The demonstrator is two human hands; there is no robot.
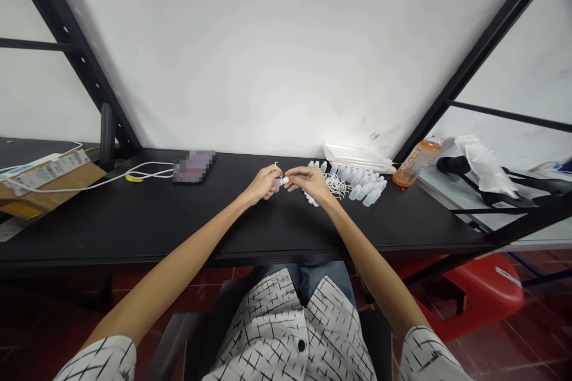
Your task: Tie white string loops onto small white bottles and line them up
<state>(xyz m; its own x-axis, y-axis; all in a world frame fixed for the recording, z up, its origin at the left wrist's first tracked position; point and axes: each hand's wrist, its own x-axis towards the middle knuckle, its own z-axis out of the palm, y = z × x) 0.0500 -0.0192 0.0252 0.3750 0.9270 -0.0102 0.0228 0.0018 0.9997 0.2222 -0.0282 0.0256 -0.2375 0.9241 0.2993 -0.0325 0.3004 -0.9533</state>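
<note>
Over the middle of the black table, my left hand [263, 184] is closed, with thumb and fingers around a small white plastic piece [285, 181]. A thin white tip sticks up above these fingers. My right hand [311, 183] meets it from the other side, its thumb and fingertips pinching at the white piece's right end. Fingers hide most of the held piece, so its exact kind does not show. Just right of my right hand lie a pile of short white cords [336, 186] and rows of translucent white plastic pieces [370, 191] shaped like tiny bottles.
Behind the rows lies a stack of white plastic sheets or bags [357, 158]. An orange bottle [416, 162] leans at the table's right end. On the left are a blurred-out phone-like object [193, 166], a white cable [152, 169] and a cardboard box [49, 184]. Black frame posts flank the table [179, 220].
</note>
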